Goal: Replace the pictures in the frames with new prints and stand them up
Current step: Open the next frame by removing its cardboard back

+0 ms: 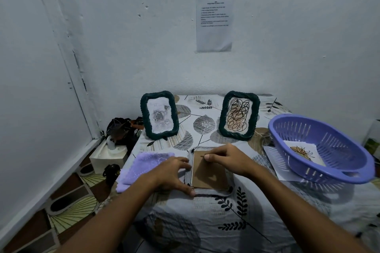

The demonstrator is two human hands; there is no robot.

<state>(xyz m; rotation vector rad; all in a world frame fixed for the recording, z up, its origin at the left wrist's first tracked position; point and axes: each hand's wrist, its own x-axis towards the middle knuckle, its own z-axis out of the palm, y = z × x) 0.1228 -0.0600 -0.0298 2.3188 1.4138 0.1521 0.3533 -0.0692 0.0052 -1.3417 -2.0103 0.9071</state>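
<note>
Frames come in threes on the leaf-print cloth covering the counter: two dark green woven ones stand upright at the back, the left frame showing a grey rose print, the right frame a tangle of brown and black loops. A third frame lies face down at the middle, its brown backing board up. The left hand holds its left edge with curled fingers, thumb at the near corner. The right hand pinches something small at the board's top; what, I cannot tell. A purple basket on the right holds a print. A lilac cloth lies left. White walls carry a taped sheet.
</note>
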